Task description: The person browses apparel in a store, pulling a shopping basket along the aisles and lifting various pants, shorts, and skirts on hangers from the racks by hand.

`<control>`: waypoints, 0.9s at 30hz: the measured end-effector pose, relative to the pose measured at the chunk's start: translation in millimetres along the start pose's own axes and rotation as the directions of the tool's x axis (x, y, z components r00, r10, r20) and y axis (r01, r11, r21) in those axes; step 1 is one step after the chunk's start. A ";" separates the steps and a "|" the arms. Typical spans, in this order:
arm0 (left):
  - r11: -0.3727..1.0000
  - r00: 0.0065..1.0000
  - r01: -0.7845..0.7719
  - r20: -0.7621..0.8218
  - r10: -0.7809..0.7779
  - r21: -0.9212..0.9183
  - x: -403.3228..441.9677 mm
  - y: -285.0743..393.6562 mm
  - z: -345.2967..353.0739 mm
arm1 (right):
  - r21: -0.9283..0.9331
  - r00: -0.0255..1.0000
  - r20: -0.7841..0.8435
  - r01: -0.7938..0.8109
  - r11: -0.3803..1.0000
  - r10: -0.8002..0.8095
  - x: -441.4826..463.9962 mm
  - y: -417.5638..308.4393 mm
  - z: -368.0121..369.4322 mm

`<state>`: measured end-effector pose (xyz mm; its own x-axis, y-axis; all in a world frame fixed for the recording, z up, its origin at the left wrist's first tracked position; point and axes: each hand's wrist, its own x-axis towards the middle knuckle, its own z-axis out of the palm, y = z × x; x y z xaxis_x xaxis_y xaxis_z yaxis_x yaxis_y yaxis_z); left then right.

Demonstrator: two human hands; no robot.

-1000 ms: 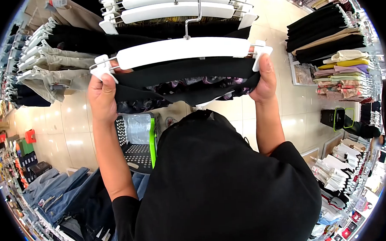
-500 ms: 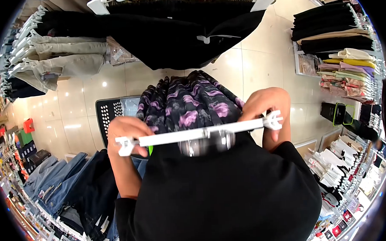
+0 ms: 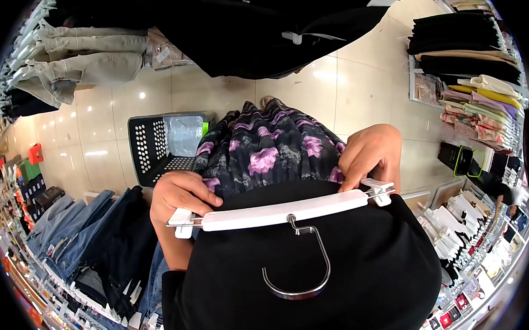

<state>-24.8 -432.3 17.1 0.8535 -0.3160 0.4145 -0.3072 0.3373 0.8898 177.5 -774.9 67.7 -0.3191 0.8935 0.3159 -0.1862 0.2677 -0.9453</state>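
Observation:
A white clip hanger [image 3: 284, 210] with a metal hook [image 3: 299, 294] lies in front of the black T-shirt [image 3: 241, 307], hook toward my chest. My left hand [image 3: 180, 198] is closed on its left end, by the left clip [image 3: 184, 223]. On the other end, my right hand [image 3: 371, 157] is closed by the right clip [image 3: 381, 191], fingers pointing down. A black skirt with purple flowers [image 3: 263, 160] spreads beyond the hanger between both hands. Whether the clips grip any fabric cannot be made out.
A black basket [image 3: 147, 149] with a clear-wrapped item stands on the tiled floor [image 3: 101, 134]. Black garments [image 3: 235, 42] hang ahead, jeans [image 3: 78, 223] at left, folded-over trousers [image 3: 456, 35] at right. Another person's arm [image 3: 501, 197] shows at far right.
The hanger has turned so its hook, blurred before, now points toward my chest. Both hands keep hold of its ends. The view has shifted, showing more of the basket.

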 end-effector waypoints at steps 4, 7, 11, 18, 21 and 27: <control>1.000 1.000 0.006 -0.015 -0.006 -0.012 1.7 0.6 2.6 | 0.007 1.000 -0.010 0.028 1.000 -0.028 1.7 1.5 0.1; 0.999 1.000 0.014 -0.025 -0.015 -0.043 0.5 -0.3 2.5 | -0.004 0.999 -0.014 0.042 0.999 -0.042 1.9 2.5 0.8; 0.999 1.000 0.023 0.005 -0.023 -0.029 0.9 0.0 -0.2 | -0.027 0.998 -0.013 0.054 0.998 -0.054 2.9 1.3 0.8; 1.000 0.999 0.004 0.034 -0.003 -0.006 2.5 -0.7 -1.7 | -0.038 0.997 -0.013 0.075 0.996 -0.075 1.5 2.4 1.9; 1.000 0.999 0.010 0.048 -0.010 -0.013 4.7 0.4 -2.3 | -0.038 0.998 -0.002 0.057 0.998 -0.057 -0.1 2.8 2.9; 0.999 0.999 0.032 0.034 -0.031 -0.037 2.2 0.6 -0.7 | -0.040 0.995 -0.032 0.098 0.994 -0.100 0.5 4.7 5.2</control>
<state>-22.8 -432.2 18.4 0.8476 -0.3564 0.3930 -0.2636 0.3599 0.8950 171.6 -775.1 63.8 -0.2687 0.8736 0.4057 -0.1789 0.3685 -0.9122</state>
